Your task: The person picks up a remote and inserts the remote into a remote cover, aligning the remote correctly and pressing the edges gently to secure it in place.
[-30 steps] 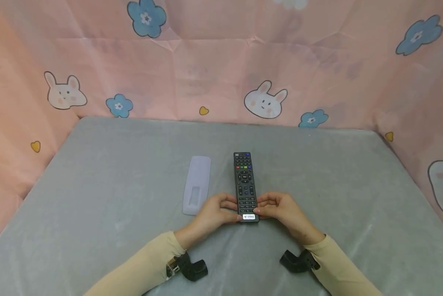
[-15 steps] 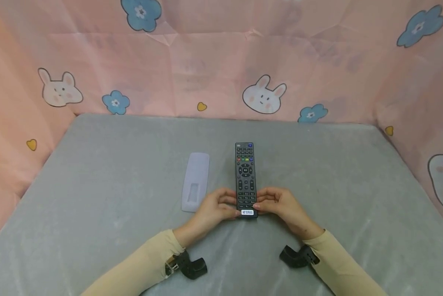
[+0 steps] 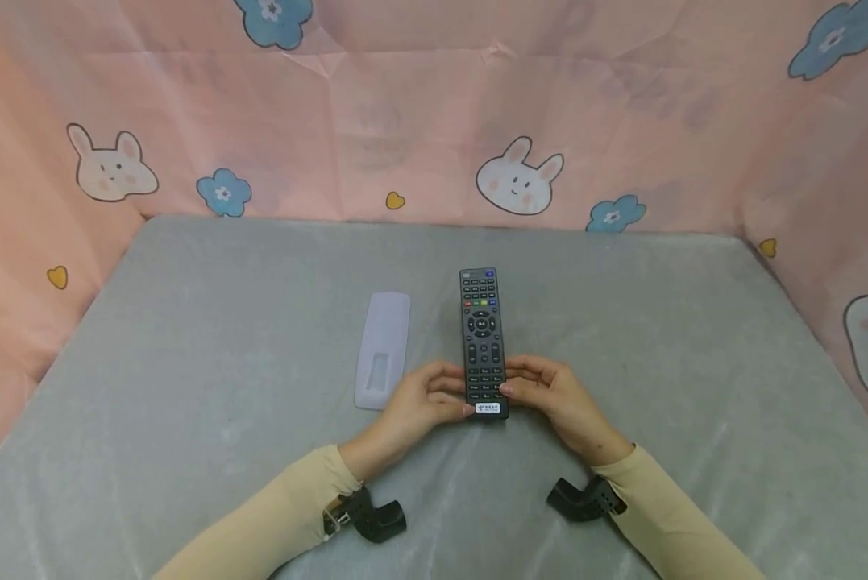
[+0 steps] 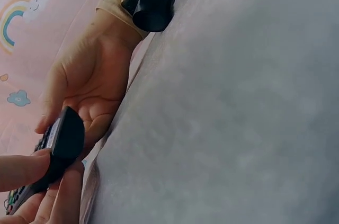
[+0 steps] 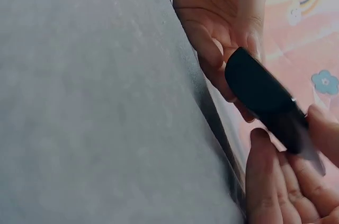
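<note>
A black remote control [image 3: 483, 342] is held between both hands near the middle of the table, its button side up and its white label end toward me. At its near left edge the left hand [image 3: 421, 407] pinches it, thumb beside the label. The right hand [image 3: 558, 403] grips the near right edge, with its thumb on the lower buttons. Both wrist views show the remote's dark end [image 4: 71, 136] raised off the cloth. Left of the remote lies a pale lilac, flat, elongated piece [image 3: 384, 342] with a rectangular recess, perhaps a remote cover; neither hand holds it.
A grey cloth [image 3: 187, 362] covers the table. Pink printed fabric [image 3: 404, 105] hangs behind it and along both sides. Each sleeve carries a black wrist mount [image 3: 586, 499].
The remote has moved slightly away from me and up relative to the pale piece, both hands keeping their hold. The whole head view has shifted, the background sliding upward.
</note>
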{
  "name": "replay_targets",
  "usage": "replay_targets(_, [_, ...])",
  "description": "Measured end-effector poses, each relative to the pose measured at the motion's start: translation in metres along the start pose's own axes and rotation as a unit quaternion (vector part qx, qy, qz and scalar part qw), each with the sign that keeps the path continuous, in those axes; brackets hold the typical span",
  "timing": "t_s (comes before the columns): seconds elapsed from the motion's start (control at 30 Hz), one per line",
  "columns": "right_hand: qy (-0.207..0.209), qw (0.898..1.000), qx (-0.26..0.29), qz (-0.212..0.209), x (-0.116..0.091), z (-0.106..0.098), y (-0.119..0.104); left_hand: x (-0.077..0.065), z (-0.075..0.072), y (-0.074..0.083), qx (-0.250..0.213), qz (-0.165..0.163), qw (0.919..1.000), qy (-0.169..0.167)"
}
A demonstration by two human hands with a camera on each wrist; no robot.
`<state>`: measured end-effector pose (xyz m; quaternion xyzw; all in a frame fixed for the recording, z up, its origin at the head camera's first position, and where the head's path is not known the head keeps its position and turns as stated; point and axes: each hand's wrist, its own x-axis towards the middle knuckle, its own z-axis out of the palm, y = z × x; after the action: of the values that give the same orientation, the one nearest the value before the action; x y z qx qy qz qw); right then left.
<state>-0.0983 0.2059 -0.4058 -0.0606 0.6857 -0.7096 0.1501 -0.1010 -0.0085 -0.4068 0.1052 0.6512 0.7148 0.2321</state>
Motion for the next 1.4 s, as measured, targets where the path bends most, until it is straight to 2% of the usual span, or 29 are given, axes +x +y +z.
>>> replay_targets(0.3, [-0.026,0.998,0.050,-0.035,0.0011,-0.0027,-0.0003,-0.0004,0.0020,0.0031,-0.013,0.002,0.9999,-0.001])
replay_targets(0.5, [-0.028,0.995,0.083,-0.046,0.0007,-0.0010,-0.0031,-0.0007,0.0025,0.0043,-0.020,0.011,0.9997,-0.005])
replay_targets(0.77, [-0.034,0.994,0.096,-0.049,0.0012,-0.0007,-0.0037,-0.0010,0.0018,0.0053,-0.018,0.012,0.9995,-0.022])
replay_targets(0.9, [-0.040,0.993,0.099,-0.049,0.0012,-0.0003,-0.0026,-0.0013,0.0022,0.0058,-0.014,0.006,0.9997,-0.021])
replay_targets(1.07, [-0.031,0.995,0.083,-0.040,0.0003,0.0001,-0.0011,-0.0009,0.0036,0.0052,0.014,0.003,0.9998,-0.015])
replay_targets(1.23, [-0.006,0.999,0.038,-0.016,-0.0012,0.0016,-0.0016,-0.0001,0.0051,0.0034,0.052,-0.012,0.9986,-0.006])
replay_targets(1.4, [0.001,1.000,0.000,-0.013,-0.0021,0.0048,-0.0017,-0.0014,0.0065,0.0032,0.093,-0.013,0.9955,-0.006])
